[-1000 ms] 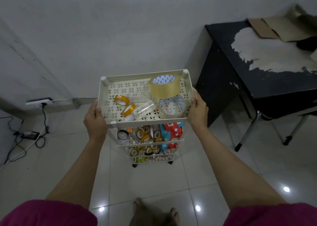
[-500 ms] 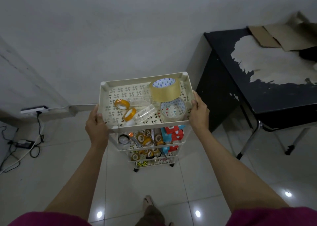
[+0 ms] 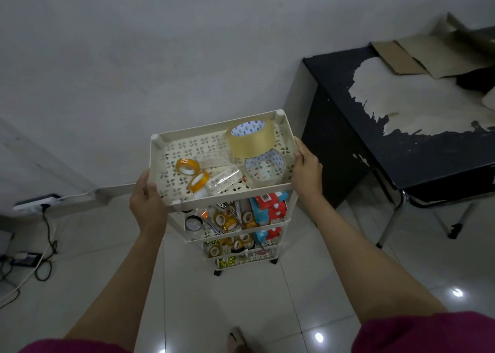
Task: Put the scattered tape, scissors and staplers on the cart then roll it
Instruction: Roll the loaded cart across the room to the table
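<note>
While both hands clamp the top tray, the cart [image 3: 284,127] stands on pale glossy floor tiles [image 3: 241,293] close to a grey wall [image 3: 160,58]. The left hand [image 3: 146,202] wraps the tray's near-left corner, thumb over the rim; the right hand [image 3: 305,173] closes on the right rim, fingers over the edge.

Four cream plastic tiers show, each perforated with a leaf-like cut-out pattern, and two black casters [image 3: 217,273] are visible underneath. The top tier holds one large tan packing tape roll [image 3: 250,139] standing tilted on a second wide, clear roll [image 3: 265,168] that lies flat; two small amber tape rolls [image 3: 192,173] sit just left of them, touching two small clear rolls [image 3: 222,177]. The second tier carries several small amber rolls, a dark roll [image 3: 193,223], metal scissors [image 3: 238,214] and red and blue boxes [image 3: 269,208]; their count is unclear. Lower tiers hold more small rolls, too crowded to count.

Just right of the cart stands a black table [image 3: 375,149] with its surface peeled to bare pale patches, cardboard sheets [image 3: 417,58] lying on it. At the left, a white power strip [image 3: 34,202] and black cables [image 3: 45,259] lie on the floor, well apart from the cart.
</note>
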